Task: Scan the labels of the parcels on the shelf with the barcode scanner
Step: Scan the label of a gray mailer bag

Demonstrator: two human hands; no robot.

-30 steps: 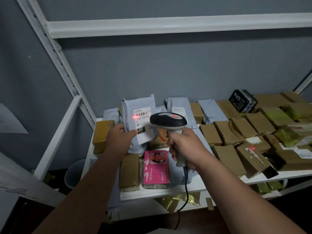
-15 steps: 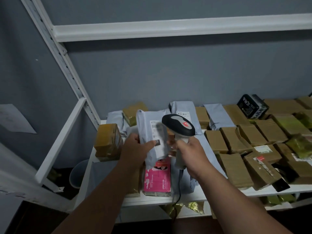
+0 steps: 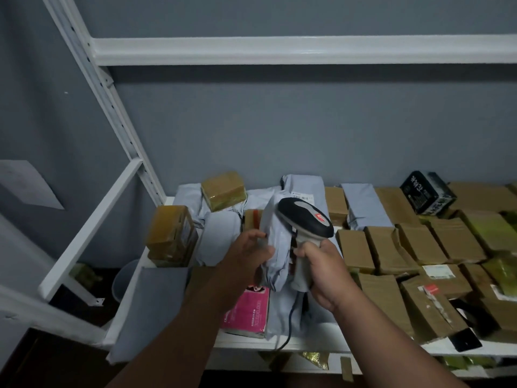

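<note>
My right hand [image 3: 324, 273] grips the grey handle of the barcode scanner [image 3: 306, 219], whose black head points up and left. My left hand [image 3: 249, 253] holds a grey poly-bag parcel [image 3: 275, 247] just left of the scanner, turned edge-on so its label is hidden. Both are above the white shelf [image 3: 307, 344]. A pink box [image 3: 247, 312] lies flat below my hands. The scanner's cable hangs down over the shelf's front edge.
Several brown taped parcels [image 3: 383, 247] fill the shelf's right side, with a black box [image 3: 428, 196] at the back. Grey bags and a yellow-brown parcel [image 3: 223, 190] lie at the back left. A stack of taped boxes [image 3: 170, 233] stands at the left end. The white upright post [image 3: 106, 99] rises on the left.
The grey parcel was held label-up under the red scan light; it has since been lifted toward me and turned edge-on. The scanner has drawn closer to it.
</note>
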